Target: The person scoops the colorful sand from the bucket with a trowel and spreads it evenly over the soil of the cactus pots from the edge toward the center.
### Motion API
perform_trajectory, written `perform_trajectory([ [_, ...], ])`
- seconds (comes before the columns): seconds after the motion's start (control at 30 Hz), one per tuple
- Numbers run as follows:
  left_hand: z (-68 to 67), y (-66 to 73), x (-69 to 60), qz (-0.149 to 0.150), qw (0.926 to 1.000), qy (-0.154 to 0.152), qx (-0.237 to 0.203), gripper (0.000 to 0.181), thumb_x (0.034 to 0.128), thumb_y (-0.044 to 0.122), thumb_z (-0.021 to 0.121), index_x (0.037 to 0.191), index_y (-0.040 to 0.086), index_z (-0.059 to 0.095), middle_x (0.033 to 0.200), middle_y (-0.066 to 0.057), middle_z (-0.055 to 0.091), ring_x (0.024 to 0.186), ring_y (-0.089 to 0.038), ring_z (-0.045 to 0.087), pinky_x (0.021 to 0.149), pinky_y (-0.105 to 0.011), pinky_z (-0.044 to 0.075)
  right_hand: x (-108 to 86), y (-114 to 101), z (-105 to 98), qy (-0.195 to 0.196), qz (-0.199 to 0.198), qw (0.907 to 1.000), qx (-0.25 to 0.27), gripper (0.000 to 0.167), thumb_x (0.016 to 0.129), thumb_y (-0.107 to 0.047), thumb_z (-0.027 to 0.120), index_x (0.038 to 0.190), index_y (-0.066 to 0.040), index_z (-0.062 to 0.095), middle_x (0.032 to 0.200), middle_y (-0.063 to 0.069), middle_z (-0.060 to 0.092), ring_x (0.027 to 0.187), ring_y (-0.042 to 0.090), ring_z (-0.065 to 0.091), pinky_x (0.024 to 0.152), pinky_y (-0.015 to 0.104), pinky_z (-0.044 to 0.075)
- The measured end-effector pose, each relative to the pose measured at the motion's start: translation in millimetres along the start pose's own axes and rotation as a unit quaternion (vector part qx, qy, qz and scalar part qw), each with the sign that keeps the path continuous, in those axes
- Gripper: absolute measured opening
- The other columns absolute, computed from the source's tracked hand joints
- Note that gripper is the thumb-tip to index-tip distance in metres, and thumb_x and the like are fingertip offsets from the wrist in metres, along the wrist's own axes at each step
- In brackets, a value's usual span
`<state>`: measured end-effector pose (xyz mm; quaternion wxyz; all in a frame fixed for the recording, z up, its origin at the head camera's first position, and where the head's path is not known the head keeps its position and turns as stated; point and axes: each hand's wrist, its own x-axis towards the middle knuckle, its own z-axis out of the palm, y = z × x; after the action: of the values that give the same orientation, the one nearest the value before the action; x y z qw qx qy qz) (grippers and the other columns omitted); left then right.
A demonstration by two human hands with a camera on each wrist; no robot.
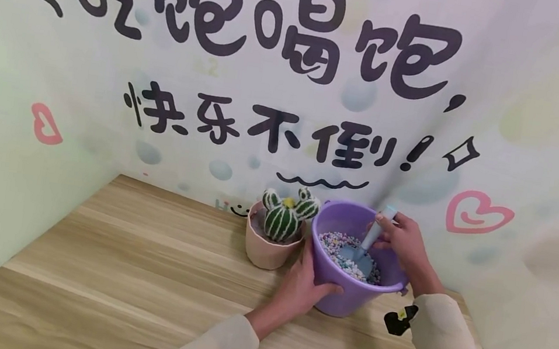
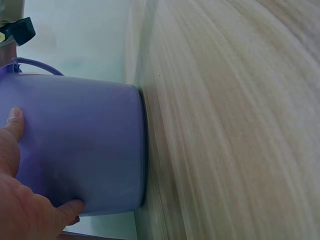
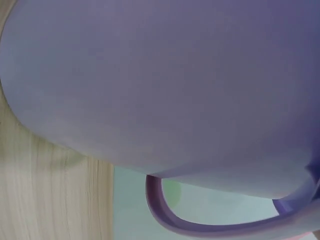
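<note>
So the person had both hands busy around a purple bucket (image 1: 348,297) that stood on the wood-grain tabletop (image 1: 139,274), near the back wall (image 1: 207,79). The left hand (image 1: 299,284) grasped the bucket's side, thumb across the front and fingers round toward the cactus side. The left wrist view showed that same hand spread over the curved wall.

The right hand (image 1: 405,242) was up over the rim, gripping the light blue handle of a toy shovel (image 1: 367,243), fingers and thumb closed round its upper part. The shovel leaned at a slant, scoop end down among a bunch of small pastel beads (image 1: 331,242) in the bucket. Couldn't really tell how deep the scoop sat, since the right wrist cam got mostly bucket wall plus the curved bail handle (image 3: 200,229).

Right beside the bucket, on the left, was a fuzzy-looking green-and-white striped cactus (image 1: 280,225) with a yellow bit on top, sitting in a pale pink pot (image 1: 269,251). The left fingers were between that pot and the bucket, pretty snug.

Behind it all, the wall had big black Chinese lettering (image 1: 277,132) and a pink heart outline (image 1: 480,213) off to the right. Both sleeves were light beige, with black gadgets at the wrists.
</note>
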<state>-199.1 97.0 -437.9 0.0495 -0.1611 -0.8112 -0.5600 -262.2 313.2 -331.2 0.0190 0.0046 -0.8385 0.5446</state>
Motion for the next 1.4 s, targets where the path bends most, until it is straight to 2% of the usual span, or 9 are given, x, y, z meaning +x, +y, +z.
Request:
perform_trajectory([
  [0.27, 0.6, -2.9, -0.5, 0.002, 1.0000, 0.005, 0.002, 0.124, 0.0723, 0.040, 0.084, 0.157, 0.011, -0.002, 0.162, -0.010, 0.015, 0.144, -0.025, 0.029, 0.114, -0.040, 0.030, 0.6, 1.8, -0.6, -0.003, 0.019, 0.9996, 0.021, 0.059, 0.099, -0.036, 0.054, 0.132, 0.012, 0.043, 0.083, -0.007, 0.070, 0.073, 0.010, 0.069, 0.067, 0.030, 0.058],
  [0.93, -2.2, -3.5, -0.4, 0.006, 1.0000, 0.001, 0.006, 0.123, 0.0731, 0.043, 0.083, 0.157, 0.012, -0.002, 0.162, -0.009, 0.016, 0.143, -0.025, 0.029, 0.114, -0.041, 0.031, 6.8, -4.2, -0.5, -0.007, 0.084, 0.9948, 0.057, 0.060, 0.100, -0.033, 0.052, 0.135, 0.014, 0.039, 0.079, -0.006, 0.070, 0.070, 0.012, 0.070, 0.067, 0.032, 0.059],
  [1.13, -0.2, -4.2, 0.0, 0.013, 0.9999, 0.001, 0.006, 0.123, 0.0726, 0.043, 0.083, 0.157, 0.012, -0.002, 0.162, -0.010, 0.016, 0.144, -0.025, 0.028, 0.114, -0.041, 0.030, 7.2, -4.5, -2.1, -0.009, 0.098, 0.9939, 0.050, 0.063, 0.101, -0.034, 0.051, 0.137, 0.015, 0.037, 0.078, -0.005, 0.070, 0.068, 0.011, 0.069, 0.066, 0.031, 0.058],
  [1.4, 1.2, -4.3, -0.5, 0.014, 0.9999, 0.005, 0.006, 0.125, 0.0722, 0.044, 0.083, 0.157, 0.011, -0.003, 0.163, -0.011, 0.013, 0.144, -0.025, 0.028, 0.114, -0.040, 0.030, 10.2, -6.5, -2.4, -0.007, 0.122, 0.9905, 0.063, 0.059, 0.102, -0.030, 0.049, 0.137, 0.016, 0.037, 0.076, -0.003, 0.070, 0.068, 0.013, 0.069, 0.067, 0.032, 0.059],
])
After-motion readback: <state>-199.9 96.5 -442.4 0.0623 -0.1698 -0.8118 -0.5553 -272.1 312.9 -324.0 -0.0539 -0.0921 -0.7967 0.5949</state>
